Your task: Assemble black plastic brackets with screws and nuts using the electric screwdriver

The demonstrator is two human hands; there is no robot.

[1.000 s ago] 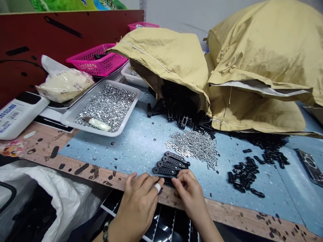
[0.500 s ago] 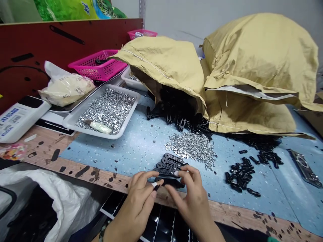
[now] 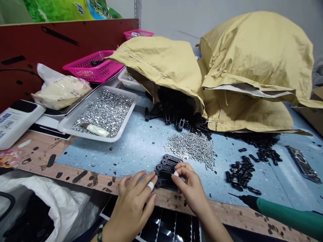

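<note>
Several flat black plastic bars lie side by side near the front edge of the blue mat. My left hand rests on the wooden table edge with fingers stretched out, its fingertips touching the nearest bar; one finger carries white tape. My right hand is curled, thumb and fingers pinched over the same bar's right end. Just behind the bars sits a pile of small silver screws.
A white tray of silver nuts stands at the left, pink baskets behind it. Tan sacks spill black parts onto the mat. Small black pieces lie right. A green-handled tool pokes in at lower right.
Both hands shifted slightly forward onto the row of bars. The view dropped and turned, and the green-handled tool has come into sight at lower right.
</note>
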